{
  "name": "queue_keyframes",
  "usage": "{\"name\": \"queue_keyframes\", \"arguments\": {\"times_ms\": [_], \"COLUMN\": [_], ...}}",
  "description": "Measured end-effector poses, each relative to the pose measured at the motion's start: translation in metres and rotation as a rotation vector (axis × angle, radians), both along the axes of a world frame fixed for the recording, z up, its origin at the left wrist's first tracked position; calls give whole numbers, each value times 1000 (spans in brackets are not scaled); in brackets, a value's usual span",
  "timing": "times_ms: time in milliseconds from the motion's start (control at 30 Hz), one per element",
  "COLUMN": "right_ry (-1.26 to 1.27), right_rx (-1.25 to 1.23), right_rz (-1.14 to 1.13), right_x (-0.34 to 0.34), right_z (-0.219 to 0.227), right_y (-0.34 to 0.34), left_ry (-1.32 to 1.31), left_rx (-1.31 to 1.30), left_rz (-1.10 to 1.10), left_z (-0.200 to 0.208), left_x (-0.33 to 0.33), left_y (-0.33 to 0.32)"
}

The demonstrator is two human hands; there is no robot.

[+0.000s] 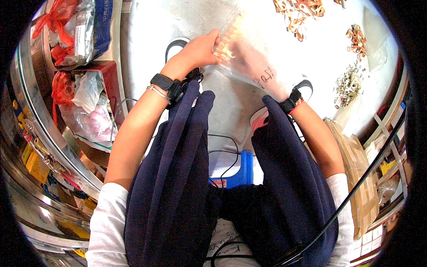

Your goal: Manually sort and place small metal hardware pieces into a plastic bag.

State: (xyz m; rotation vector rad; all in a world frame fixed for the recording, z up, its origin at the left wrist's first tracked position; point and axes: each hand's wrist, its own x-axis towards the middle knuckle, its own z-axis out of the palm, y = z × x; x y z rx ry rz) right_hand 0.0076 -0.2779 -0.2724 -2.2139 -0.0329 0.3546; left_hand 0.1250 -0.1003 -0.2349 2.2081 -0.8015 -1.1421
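Note:
A clear plastic bag with dark handwriting on it is held up between my hands, above the floor and beyond my knees. Several copper-coloured metal pieces show through the plastic near its left side. My left hand is closed on the bag's left edge beside these pieces. My right hand shows through the clear plastic on the right; I cannot tell whether it is inside the bag or behind it. Glare and plastic blur its fingers. Dark bands circle both wrists.
Loose copper-coloured pieces lie on the pale floor ahead, with a smaller copper pile and silvery small parts at right. A cardboard box stands beside my right arm. Stuffed bags and a metal shelf flank my left. Black cables hang nearby.

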Motion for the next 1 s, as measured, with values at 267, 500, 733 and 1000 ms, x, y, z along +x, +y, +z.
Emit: {"name": "queue_keyframes", "arguments": {"times_ms": [267, 500, 733, 1000], "right_ry": [-24, 26, 39, -48], "right_rx": [8, -52, -22, -11], "right_rz": [39, 27, 19, 22], "right_x": [2, 3, 4, 1], "right_z": [8, 7, 4, -4], "right_y": [-4, 1, -1, -3], "left_ry": [1, -8, -37, -51], "left_rx": [0, -14, -14, -27], "left_rz": [-2, 3, 10, 16], "left_z": [-4, -4, 1, -3], "left_x": [0, 0, -3, -4], "left_y": [1, 1, 0, 1]}}
